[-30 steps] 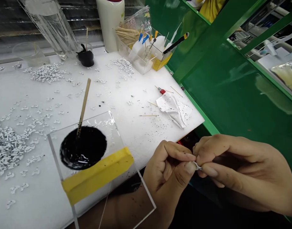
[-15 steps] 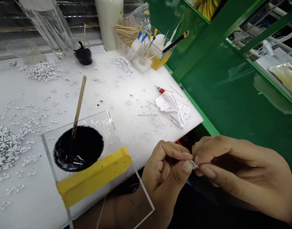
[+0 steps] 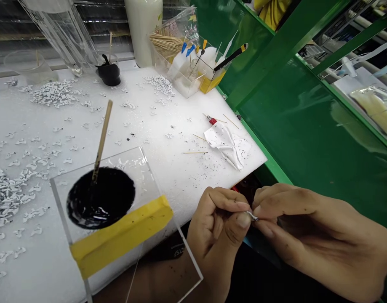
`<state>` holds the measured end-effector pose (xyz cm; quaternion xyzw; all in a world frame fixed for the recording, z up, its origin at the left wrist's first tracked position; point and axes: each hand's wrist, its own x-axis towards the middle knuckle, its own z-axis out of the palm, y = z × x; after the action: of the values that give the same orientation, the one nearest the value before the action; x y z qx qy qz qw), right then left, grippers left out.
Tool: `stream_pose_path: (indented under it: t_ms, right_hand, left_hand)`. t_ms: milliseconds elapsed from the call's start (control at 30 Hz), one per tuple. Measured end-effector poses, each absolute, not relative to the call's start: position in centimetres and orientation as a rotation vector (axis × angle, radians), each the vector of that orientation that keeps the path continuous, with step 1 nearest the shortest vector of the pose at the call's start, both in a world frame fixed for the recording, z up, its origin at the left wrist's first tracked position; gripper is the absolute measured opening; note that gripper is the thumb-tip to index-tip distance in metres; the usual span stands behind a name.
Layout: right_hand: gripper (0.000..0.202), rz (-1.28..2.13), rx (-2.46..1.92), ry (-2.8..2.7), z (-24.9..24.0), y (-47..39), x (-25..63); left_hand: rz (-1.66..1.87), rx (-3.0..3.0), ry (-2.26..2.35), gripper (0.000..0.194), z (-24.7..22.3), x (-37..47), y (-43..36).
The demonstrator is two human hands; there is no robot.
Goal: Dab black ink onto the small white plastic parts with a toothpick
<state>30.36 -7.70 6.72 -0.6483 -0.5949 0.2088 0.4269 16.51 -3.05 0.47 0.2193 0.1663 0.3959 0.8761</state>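
Observation:
Between thumb and forefinger, my left hand (image 3: 223, 223) pinches a small white piece (image 3: 252, 216) that looks curved and has a dark end. My right hand (image 3: 316, 227) is closed too, its thumb and fingertips meeting at the other end of the piece. Most of the piece is hidden by the fingers. To the left, a clear acrylic plate (image 3: 142, 181) with yellow tape (image 3: 124, 235) juts over the table edge and my left forearm. On it is a round pool of glossy black paint (image 3: 114, 198), with a wooden stick (image 3: 102, 139) standing in it.
Similar white pieces (image 3: 5, 198) lie heaped and scattered on the white tabletop (image 3: 168, 168). A crumpled tissue (image 3: 225, 145), toothpicks (image 3: 195, 152) and a red-capped item (image 3: 211, 120) lie at right. Behind stand a black cup (image 3: 108, 75) and a clear organizer (image 3: 183, 80). A green panel (image 3: 307, 126) borders the right.
The view has shifted slightly, so the table things sit a little further left. Both hands keep their pinch on the white piece, and the right fingers have turned slightly around its end.

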Motion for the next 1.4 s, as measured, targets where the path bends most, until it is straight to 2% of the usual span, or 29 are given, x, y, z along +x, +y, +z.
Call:
stream_pose_path:
  t_ms: [333,733,1033,1400]
  right_hand:
    - [0.009,0.437,-1.66,-1.475,6.7,-7.2,29.5]
    - [0.011,0.506,-1.608,-1.359,6.2,-7.0,28.9]
    - [0.009,0.611,-1.574,-1.369,6.2,-7.4,29.4]
    - [0.013,0.838,-1.495,-1.285,6.7,-6.7,30.4]
  left_hand:
    - [0.898,0.529,0.388,0.011,0.2,16.9,-3.7]
    - [0.84,0.517,0.367,0.009,0.0,16.6,-3.6]
    - [0.771,0.446,0.328,0.014,0.3,16.1,-3.3]
    - [0.793,0.525,0.308,0.004,0.2,15.9,-3.0]
